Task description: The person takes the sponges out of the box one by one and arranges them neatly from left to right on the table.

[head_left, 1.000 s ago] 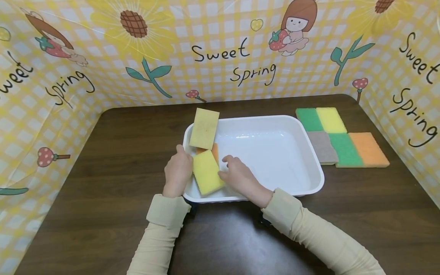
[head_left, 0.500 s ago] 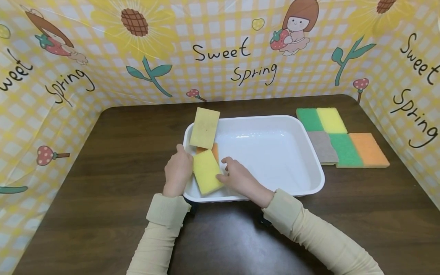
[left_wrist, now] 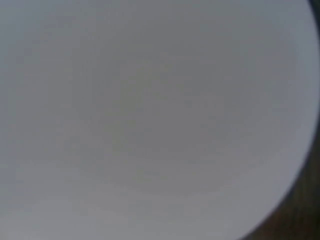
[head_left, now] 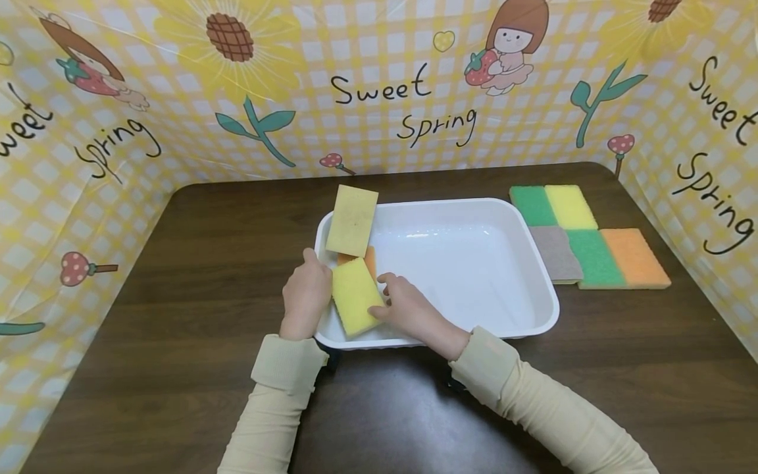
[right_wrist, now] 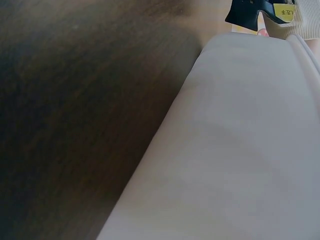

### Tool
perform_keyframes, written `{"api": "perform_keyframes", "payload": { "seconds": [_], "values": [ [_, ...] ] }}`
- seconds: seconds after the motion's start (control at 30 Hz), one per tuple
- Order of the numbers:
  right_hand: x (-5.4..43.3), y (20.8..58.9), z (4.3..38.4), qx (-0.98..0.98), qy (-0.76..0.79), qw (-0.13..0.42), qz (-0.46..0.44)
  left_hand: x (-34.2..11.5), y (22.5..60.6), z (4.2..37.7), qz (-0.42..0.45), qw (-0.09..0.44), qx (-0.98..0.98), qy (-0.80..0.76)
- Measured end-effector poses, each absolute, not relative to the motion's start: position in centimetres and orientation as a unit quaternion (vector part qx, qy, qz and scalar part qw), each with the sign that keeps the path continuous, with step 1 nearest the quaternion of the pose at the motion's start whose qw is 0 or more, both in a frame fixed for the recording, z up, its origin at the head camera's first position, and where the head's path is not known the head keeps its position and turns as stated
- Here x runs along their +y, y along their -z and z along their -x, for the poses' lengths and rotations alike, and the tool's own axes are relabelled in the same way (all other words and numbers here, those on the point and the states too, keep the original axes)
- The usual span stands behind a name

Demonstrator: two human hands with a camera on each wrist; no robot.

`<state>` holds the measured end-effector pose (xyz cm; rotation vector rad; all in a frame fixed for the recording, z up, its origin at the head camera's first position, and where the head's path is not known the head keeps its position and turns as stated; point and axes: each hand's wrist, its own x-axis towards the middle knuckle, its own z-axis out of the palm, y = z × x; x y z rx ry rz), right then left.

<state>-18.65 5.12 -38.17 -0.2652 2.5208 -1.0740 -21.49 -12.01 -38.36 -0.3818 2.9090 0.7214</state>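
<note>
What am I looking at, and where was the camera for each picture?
No robot here: a person's left hand and right hand are at work. The big picture comes from a camera on the head; the small ones come from the wrists and show mostly pale and dark patches. On the brown table sits a white tray. At its left end, a bright yellow sponge and a pale yellow sponge partly cover an orange sponge. Other sponges lie to its right. The left hand is at the tray's left rim, its grip hidden; the right hand is at the bright yellow sponge's edge, not clearly gripping it.
</note>
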Motion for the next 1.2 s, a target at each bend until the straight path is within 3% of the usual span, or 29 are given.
{"api": "perform_keyframes", "payload": {
  "seconds": [1.2],
  "values": [
    [5.22,37.81,18.73,0.886,0.396,0.225,0.089,-12.13,38.41,21.46,0.118,0.052,0.963,-0.236]
  ]
}}
